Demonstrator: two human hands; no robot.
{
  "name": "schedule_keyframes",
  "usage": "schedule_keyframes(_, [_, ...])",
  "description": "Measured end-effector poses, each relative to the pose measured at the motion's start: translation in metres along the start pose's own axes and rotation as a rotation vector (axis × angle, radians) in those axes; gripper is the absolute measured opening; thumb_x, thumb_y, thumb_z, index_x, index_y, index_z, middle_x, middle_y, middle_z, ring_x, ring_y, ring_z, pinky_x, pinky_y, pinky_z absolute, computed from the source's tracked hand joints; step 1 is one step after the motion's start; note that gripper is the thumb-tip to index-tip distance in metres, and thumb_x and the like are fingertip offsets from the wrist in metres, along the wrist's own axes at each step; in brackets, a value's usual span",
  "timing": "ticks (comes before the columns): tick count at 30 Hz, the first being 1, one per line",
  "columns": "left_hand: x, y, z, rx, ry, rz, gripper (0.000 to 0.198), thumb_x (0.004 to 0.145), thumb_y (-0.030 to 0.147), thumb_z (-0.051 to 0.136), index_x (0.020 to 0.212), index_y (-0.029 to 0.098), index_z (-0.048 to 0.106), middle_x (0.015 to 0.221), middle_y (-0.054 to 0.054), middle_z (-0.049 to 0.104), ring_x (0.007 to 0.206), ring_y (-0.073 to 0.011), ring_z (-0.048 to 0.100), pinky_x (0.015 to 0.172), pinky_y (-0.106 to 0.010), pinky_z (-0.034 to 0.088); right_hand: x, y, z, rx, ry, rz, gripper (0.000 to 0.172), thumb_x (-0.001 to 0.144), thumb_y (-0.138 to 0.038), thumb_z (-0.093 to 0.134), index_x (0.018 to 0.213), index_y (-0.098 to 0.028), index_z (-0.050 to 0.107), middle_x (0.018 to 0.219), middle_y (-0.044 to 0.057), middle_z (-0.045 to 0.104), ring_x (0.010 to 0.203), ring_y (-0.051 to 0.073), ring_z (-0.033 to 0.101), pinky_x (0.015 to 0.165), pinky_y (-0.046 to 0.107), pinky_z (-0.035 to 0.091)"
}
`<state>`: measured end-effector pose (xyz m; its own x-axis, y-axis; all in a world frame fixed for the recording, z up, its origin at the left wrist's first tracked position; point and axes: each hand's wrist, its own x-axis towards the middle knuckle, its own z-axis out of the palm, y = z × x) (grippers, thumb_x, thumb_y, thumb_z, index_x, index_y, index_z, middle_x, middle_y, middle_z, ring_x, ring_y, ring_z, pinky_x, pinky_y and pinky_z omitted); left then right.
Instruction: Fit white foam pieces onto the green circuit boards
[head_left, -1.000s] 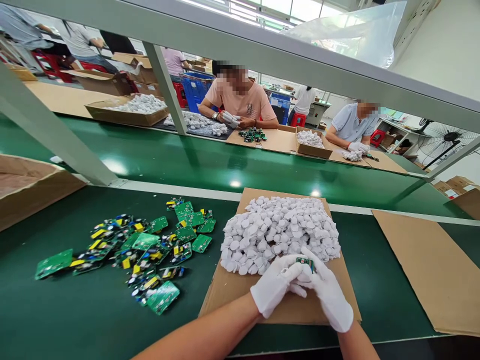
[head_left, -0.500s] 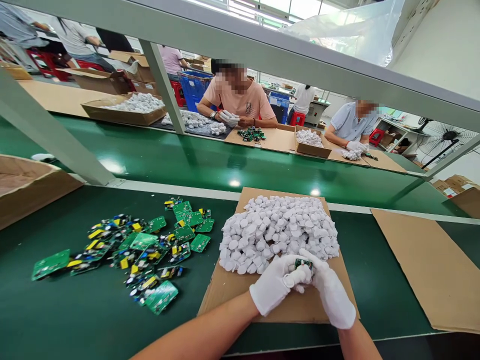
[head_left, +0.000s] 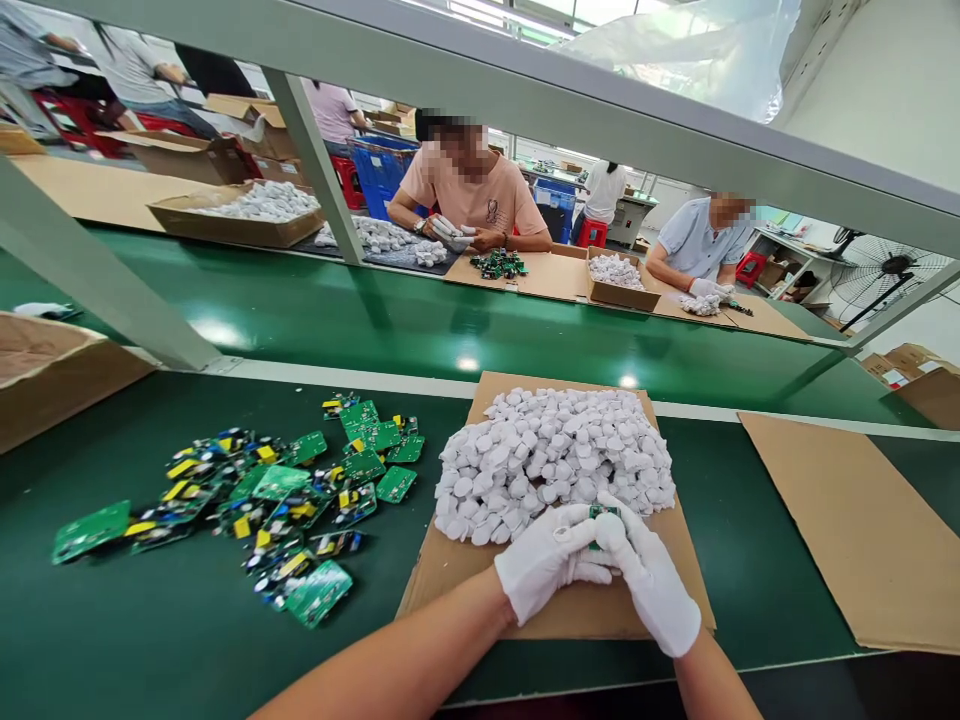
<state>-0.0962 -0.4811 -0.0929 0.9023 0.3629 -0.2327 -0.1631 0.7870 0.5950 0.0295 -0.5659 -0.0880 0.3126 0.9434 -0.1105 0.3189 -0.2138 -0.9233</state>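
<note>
Both of my hands wear white gloves and meet over the near part of a cardboard sheet. Between them is a small green circuit board, mostly covered by gloved fingers. My left hand is closed on it from the left, and my right hand wraps it from the right. A white rounded shape lies over the board; I cannot tell whether it is a thumb tip or a loose white piece. Just beyond my fingers a heap of small white round pieces covers the far part of the sheet.
Left of the sheet, green circuit boards with yellow and blue parts lie in a loose pile. Another cardboard sheet is at the right, a cardboard box at the left. Metal frame bars cross ahead; co-workers sit beyond the green belt.
My left thumb has drawn back left from the board, and my right fingers have shifted over it. The white rounded shape now shows on the board. The whole view has shifted slightly.
</note>
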Motion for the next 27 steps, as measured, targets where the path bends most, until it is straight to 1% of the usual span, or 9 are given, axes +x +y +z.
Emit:
schedule_keyframes(3, [-0.002,-0.002,0.0,-0.049,-0.02,-0.012,0.035,0.072,0.034,0.068,0.1,0.016,0.058,0.079,-0.004,0.06,0.067,-0.0148,0.064,0.06,-0.024,0.05,-0.003,-0.003,0.004,0.005,0.044,-0.017,0.052,0.088,-0.046,0.043,0.136,-0.026,0.036,0.135,0.003,0.048,0.125,0.02,0.042,0.105,0.036,0.033])
schedule_keyframes(5, [-0.003,-0.006,-0.001,-0.099,-0.033,-0.005,0.041,0.071,0.036,0.069,0.104,0.016,0.056,0.081,-0.005,0.061,0.068,-0.0155,0.064,0.06,-0.024,0.05,-0.004,-0.004,0.007,-0.005,0.052,-0.037,0.05,0.088,-0.045,0.043,0.135,-0.027,0.038,0.131,0.003,0.052,0.122,0.02,0.045,0.103,0.035,0.037])
schedule_keyframes(9, [-0.004,-0.015,-0.001,-0.16,-0.018,0.032,0.038,0.07,0.038,0.069,0.098,0.016,0.055,0.081,-0.005,0.062,0.066,-0.0138,0.064,0.06,-0.024,0.05,-0.002,-0.004,0.007,-0.12,0.068,-0.051,0.046,0.087,-0.044,0.045,0.129,-0.025,0.048,0.119,0.004,0.062,0.111,0.023,0.055,0.093,0.034,0.045])
schedule_keyframes(12, [-0.003,-0.017,-0.002,-0.174,0.003,0.038,0.037,0.068,0.037,0.071,0.095,0.017,0.054,0.082,-0.003,0.062,0.069,-0.0141,0.064,0.065,-0.027,0.05,-0.001,-0.001,0.004,-0.22,0.068,-0.078,0.048,0.086,-0.044,0.047,0.13,-0.024,0.048,0.113,0.006,0.065,0.103,0.025,0.06,0.089,0.037,0.048])
schedule_keyframes(17, [-0.003,-0.011,0.002,-0.067,0.047,-0.011,0.034,0.071,0.036,0.068,0.098,0.017,0.057,0.081,-0.003,0.061,0.067,-0.0126,0.063,0.058,-0.022,0.048,0.0,-0.002,-0.003,-0.135,-0.037,-0.09,0.05,0.088,-0.044,0.042,0.133,-0.022,0.042,0.117,0.005,0.063,0.104,0.023,0.059,0.088,0.034,0.048])
schedule_keyframes(21, [-0.004,-0.002,0.009,0.069,-0.012,0.008,0.023,0.077,0.033,0.063,0.085,0.012,0.06,0.073,-0.005,0.06,0.059,-0.008,0.058,0.057,-0.018,0.046,0.001,-0.003,0.001,-0.187,0.063,-0.047,0.054,0.085,-0.047,0.046,0.131,-0.02,0.046,0.095,0.007,0.071,0.08,0.023,0.065,0.072,0.033,0.053])
schedule_keyframes(23, [-0.005,0.003,0.011,0.092,-0.021,0.009,0.023,0.076,0.032,0.064,0.087,0.012,0.061,0.075,-0.005,0.06,0.061,-0.0077,0.057,0.057,-0.018,0.047,0.001,-0.003,0.002,-0.087,0.076,-0.037,0.054,0.084,-0.048,0.048,0.13,-0.022,0.047,0.108,0.007,0.067,0.094,0.024,0.062,0.08,0.034,0.051])
schedule_keyframes(25, [-0.005,0.006,0.01,0.108,-0.036,-0.013,0.026,0.074,0.031,0.066,0.092,0.014,0.061,0.079,-0.004,0.059,0.063,-0.0083,0.058,0.057,-0.018,0.047,0.002,-0.001,0.002,0.082,0.052,-0.038,0.052,0.086,-0.05,0.043,0.131,-0.023,0.046,0.125,0.006,0.057,0.114,0.023,0.052,0.093,0.034,0.045])
schedule_keyframes(27, [-0.004,0.008,0.008,0.105,-0.067,-0.022,0.031,0.073,0.034,0.066,0.096,0.015,0.061,0.082,-0.005,0.059,0.067,-0.0103,0.06,0.058,-0.019,0.047,0.002,0.0,0.002,0.172,0.044,-0.027,0.052,0.087,-0.051,0.04,0.131,-0.022,0.045,0.126,0.006,0.056,0.121,0.023,0.046,0.098,0.037,0.041])
